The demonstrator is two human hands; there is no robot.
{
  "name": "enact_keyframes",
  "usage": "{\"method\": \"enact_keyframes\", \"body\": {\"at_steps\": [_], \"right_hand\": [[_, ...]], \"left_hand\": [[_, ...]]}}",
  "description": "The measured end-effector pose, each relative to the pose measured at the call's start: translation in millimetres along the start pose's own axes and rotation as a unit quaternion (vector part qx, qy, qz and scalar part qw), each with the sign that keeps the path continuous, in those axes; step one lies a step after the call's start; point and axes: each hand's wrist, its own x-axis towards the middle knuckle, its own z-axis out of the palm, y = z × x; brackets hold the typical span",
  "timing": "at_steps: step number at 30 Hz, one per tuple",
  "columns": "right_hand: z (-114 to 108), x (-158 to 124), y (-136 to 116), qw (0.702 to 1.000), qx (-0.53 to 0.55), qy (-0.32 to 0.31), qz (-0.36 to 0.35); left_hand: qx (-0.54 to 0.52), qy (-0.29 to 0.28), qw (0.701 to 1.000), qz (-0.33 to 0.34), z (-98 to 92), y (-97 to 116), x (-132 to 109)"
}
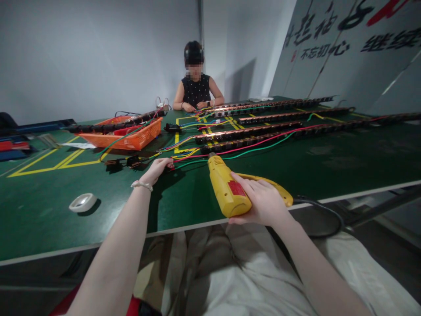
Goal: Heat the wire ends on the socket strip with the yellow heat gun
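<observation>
My right hand (263, 199) grips a yellow heat gun (226, 186) with a red label, its nozzle pointing away toward the cable bundles. A dark cord trails from its handle. Farther left, my left hand (158, 169) is closed around thin wires near their ends. Red and green wires (237, 154) run from it to the right along the table. Just beyond lie long dark wire harnesses (253, 138) with coppery stretches. Black connectors (123, 163) on yellow wires lie left of my left hand.
An orange basket (144, 135) with dark harnesses across it stands at the back left. A roll of white tape (82, 202) lies at the front left of the green table (184, 206). A co-worker (196, 90) sits across, hands at the wires.
</observation>
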Motion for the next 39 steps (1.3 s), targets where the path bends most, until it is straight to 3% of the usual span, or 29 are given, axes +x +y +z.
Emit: {"method": "enact_keyframes", "body": {"at_steps": [11,20,30,39], "right_hand": [[1,-5,-6,0.998,-0.055,0.038,0.015],[18,11,-47,0.998,-0.041,0.041,0.036],[29,32,-93,1.0,-0.009,0.024,0.007],[29,35,-111,0.999,0.028,0.025,-0.023]], "left_hand": [[-0.002,-0.015,1.0,0.009,0.4,-3,1],[0.01,-0.011,1.0,0.014,1.1,-8,4],[0.025,-0.016,1.0,0.006,1.0,-13,8],[0.053,0.004,0.999,-0.008,4.5,2,-5]]}}
